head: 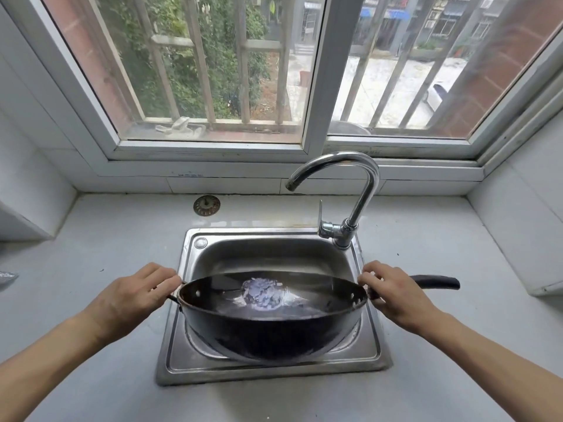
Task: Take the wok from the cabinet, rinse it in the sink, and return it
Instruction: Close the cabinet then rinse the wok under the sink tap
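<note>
A black wok (271, 333) is held over the steel sink (370, 339), its open side tipped away from me, with water pooled inside. My left hand (137, 296) grips the small loop handle at the wok's left rim. My right hand (396, 295) is closed on the long black handle (438, 282) that points right. The curved chrome faucet (362, 190) stands at the sink's back right corner, its spout over the basin; no water runs from it.
A round metal sink strainer (207, 205) lies on the grey counter (100, 245) behind the sink. White tiled walls close in at left and right. A barred window (315, 86) spans the back.
</note>
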`<state>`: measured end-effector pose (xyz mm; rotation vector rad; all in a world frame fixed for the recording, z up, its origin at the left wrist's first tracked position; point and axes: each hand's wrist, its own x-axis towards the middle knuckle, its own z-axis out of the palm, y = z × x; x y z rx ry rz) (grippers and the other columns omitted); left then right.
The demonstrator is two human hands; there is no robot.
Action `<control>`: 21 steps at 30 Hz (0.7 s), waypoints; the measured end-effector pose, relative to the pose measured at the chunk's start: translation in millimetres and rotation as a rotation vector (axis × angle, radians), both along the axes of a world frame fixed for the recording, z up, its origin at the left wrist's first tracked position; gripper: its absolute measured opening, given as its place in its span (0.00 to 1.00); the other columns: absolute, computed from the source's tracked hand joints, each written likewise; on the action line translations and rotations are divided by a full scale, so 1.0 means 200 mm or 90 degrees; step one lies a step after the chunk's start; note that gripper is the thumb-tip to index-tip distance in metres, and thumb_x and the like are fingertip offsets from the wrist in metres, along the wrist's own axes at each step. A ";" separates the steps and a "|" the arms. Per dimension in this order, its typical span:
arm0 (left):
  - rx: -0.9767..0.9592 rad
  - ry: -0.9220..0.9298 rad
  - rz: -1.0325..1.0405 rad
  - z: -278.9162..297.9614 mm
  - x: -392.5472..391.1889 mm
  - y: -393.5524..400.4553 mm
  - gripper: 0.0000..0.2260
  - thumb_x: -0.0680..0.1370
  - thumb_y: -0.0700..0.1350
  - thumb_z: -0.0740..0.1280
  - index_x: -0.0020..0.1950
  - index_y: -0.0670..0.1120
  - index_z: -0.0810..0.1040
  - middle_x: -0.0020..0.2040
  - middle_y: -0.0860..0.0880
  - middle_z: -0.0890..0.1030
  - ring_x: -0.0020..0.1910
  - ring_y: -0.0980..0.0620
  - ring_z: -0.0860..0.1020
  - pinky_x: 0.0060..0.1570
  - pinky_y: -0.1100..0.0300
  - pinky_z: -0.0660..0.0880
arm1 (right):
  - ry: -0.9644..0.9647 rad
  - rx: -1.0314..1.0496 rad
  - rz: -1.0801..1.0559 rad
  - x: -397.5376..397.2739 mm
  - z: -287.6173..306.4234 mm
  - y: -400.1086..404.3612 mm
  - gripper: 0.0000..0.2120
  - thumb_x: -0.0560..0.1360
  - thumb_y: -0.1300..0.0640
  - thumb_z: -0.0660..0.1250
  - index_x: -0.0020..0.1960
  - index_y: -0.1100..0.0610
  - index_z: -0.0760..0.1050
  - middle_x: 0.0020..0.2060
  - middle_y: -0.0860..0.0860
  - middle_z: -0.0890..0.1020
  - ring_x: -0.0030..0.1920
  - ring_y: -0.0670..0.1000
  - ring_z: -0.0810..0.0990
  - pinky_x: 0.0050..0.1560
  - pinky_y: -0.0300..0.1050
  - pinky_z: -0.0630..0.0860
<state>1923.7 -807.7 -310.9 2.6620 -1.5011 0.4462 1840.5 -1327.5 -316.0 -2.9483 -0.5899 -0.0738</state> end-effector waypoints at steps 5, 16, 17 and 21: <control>0.006 -0.048 0.010 0.05 -0.03 -0.03 0.18 0.70 0.30 0.64 0.59 0.42 0.72 0.59 0.42 0.79 0.50 0.41 0.78 0.27 0.55 0.78 | -0.033 -0.027 0.009 0.00 0.01 0.03 0.26 0.56 0.68 0.76 0.50 0.53 0.73 0.48 0.52 0.76 0.38 0.53 0.73 0.33 0.49 0.73; -0.021 -0.003 0.055 0.01 -0.01 0.02 0.12 0.75 0.35 0.57 0.57 0.43 0.72 0.58 0.42 0.79 0.48 0.42 0.80 0.28 0.53 0.79 | 0.036 -0.059 0.036 0.00 0.06 0.06 0.26 0.57 0.63 0.79 0.51 0.50 0.73 0.49 0.49 0.76 0.35 0.50 0.75 0.32 0.38 0.66; -0.017 0.002 0.054 0.00 -0.02 0.03 0.12 0.75 0.34 0.57 0.56 0.43 0.72 0.58 0.43 0.79 0.48 0.42 0.79 0.27 0.53 0.78 | 0.043 -0.060 0.034 0.00 0.05 0.06 0.26 0.57 0.63 0.78 0.51 0.49 0.73 0.50 0.48 0.76 0.35 0.50 0.75 0.33 0.38 0.66; -0.006 0.000 0.049 0.00 -0.04 0.03 0.10 0.76 0.34 0.53 0.48 0.43 0.72 0.58 0.42 0.79 0.43 0.43 0.79 0.21 0.54 0.74 | 0.040 -0.040 0.024 -0.01 0.03 0.06 0.27 0.56 0.64 0.78 0.50 0.49 0.73 0.50 0.48 0.75 0.35 0.50 0.73 0.33 0.40 0.68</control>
